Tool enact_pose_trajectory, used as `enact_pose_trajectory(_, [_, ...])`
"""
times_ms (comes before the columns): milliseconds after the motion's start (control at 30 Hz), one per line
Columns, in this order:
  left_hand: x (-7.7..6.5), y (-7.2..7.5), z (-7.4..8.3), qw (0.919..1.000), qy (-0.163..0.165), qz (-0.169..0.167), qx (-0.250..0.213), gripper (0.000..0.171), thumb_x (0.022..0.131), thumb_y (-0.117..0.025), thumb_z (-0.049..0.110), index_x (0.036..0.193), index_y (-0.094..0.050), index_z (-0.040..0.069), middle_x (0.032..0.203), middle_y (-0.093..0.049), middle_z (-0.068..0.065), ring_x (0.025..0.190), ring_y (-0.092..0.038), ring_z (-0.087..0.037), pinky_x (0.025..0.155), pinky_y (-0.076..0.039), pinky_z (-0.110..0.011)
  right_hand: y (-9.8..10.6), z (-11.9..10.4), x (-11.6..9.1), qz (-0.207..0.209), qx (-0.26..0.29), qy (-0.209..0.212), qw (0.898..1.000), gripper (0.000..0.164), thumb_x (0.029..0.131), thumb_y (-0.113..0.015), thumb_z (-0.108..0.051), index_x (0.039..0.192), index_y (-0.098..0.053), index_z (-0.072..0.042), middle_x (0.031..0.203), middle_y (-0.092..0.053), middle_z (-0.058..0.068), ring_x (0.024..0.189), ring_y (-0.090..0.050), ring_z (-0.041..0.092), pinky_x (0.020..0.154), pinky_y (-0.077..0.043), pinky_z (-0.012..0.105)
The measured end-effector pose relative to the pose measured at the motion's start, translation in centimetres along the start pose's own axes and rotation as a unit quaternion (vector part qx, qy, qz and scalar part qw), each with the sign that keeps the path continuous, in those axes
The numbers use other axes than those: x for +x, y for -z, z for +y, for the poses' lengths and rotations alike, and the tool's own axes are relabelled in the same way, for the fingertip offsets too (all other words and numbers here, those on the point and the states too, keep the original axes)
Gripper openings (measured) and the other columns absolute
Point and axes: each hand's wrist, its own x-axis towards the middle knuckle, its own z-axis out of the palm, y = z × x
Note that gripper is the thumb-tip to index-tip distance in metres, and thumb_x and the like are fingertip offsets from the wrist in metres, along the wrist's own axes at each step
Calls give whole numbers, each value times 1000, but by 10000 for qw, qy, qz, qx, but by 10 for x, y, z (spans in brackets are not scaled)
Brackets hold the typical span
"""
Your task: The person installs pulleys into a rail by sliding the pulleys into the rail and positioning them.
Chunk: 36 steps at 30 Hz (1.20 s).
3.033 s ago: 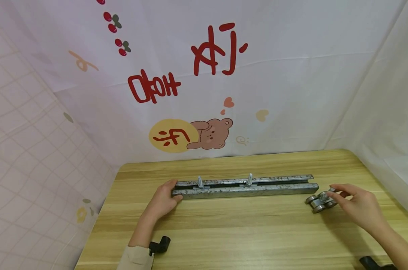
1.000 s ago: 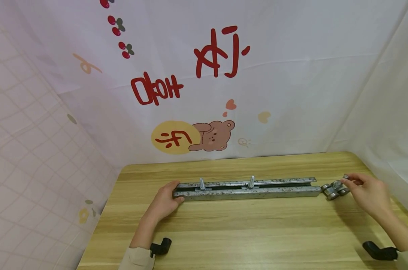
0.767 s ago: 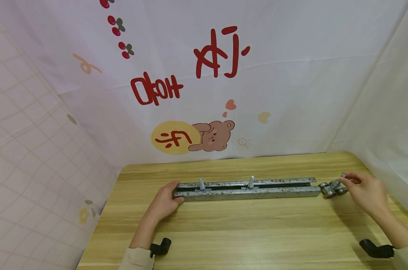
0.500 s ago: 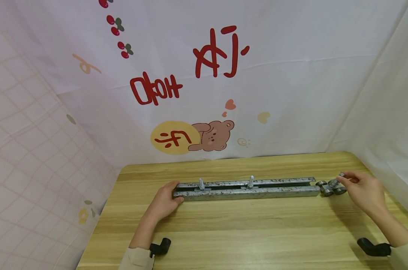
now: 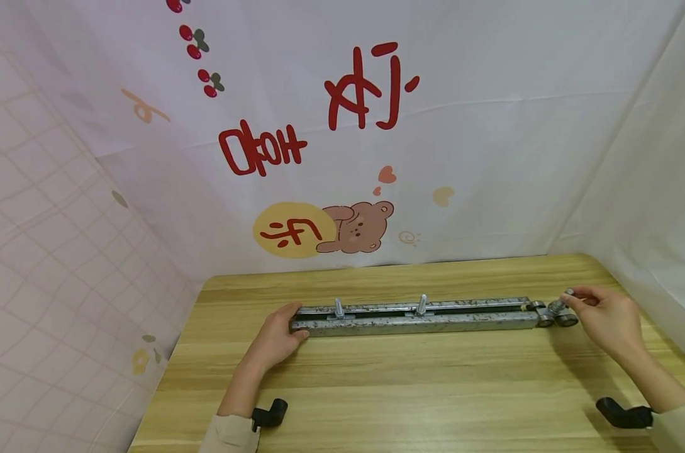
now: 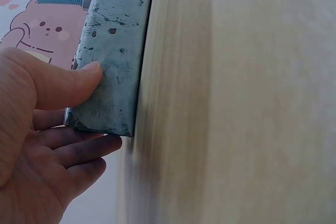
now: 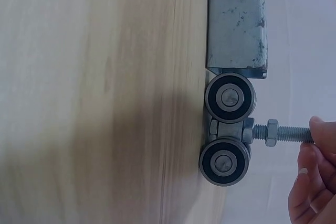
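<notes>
A grey, speckled metal channel rail (image 5: 421, 324) lies on the wooden table with its slot facing up. Two bolts (image 5: 422, 305) stand up out of the slot, left of its middle and near its left end. My left hand (image 5: 277, 335) grips the rail's left end, thumb on the front wall, as the left wrist view also shows. Between thumb and fingers, my right hand (image 5: 608, 318) pinches the tip of the threaded bolt on a roller trolley (image 7: 227, 129). The trolley's leading wheels (image 7: 230, 97) are at the rail's right end; the other wheels stay outside.
The wooden table (image 5: 399, 390) has a back edge against a white printed cloth (image 5: 489, 157). Cloth also hangs at the left and right sides. A black wrist mount (image 5: 270, 414) sits on the left forearm, another black mount (image 5: 624, 414) on the right.
My right hand first carried the trolley right and back from in front of the rail's end, then moved it left against the rail's right opening. The left hand keeps its grip on the rail.
</notes>
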Motion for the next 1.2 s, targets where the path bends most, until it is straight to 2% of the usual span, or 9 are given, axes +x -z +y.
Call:
enact_pose_trajectory(233, [1,-1,-2,10000,-3,20,31,66,92,-80,8,150,-51,-8,152,-52,-26,143,-48,-43,117,-40,-57,-3,-2,-1,49,62,44,10000,29,95,-78,-15,106,-75,12,82,-75,18,63,-50,-13,50,-42,17])
enact_pose_trajectory(467, [0,0,0,10000,24,-2,28,67,93,-80,9,150,-50,-8,153,-51,-26,143,-46,-43,117,-40,-57,-3,-7,-1,-35,174,24,9998,30,96,-78,-16,107,-75,12,80,-75,12,63,-53,-10,50,-43,18])
enact_pose_trajectory(700, [-1,2,3,10000,89,-24,-7,66,93,-79,9,151,-51,-6,154,-50,-26,144,-45,-44,117,-41,-58,-5,-14,-2,-140,288,99,9994,29,97,-78,-16,108,-76,10,84,-76,18,62,-56,-5,49,-44,20])
enact_pose_trajectory(1067, [-1,1,2,9999,136,-54,4,66,94,-79,10,152,-50,-4,155,-49,-25,145,-44,-43,117,-40,-58,-9,-23,-4,-184,361,265,9988,25,96,-79,-14,107,-77,9,89,-76,23,64,-57,-8,49,-44,19])
enact_pose_trajectory(1200, [-1,1,2,9999,152,-64,-3,66,94,-78,10,153,-50,-4,156,-49,-24,145,-44,-43,117,-40,-58,-11,-27,-4,-154,364,321,9987,23,95,-79,-12,105,-78,8,92,-76,25,67,-56,-13,50,-46,17])
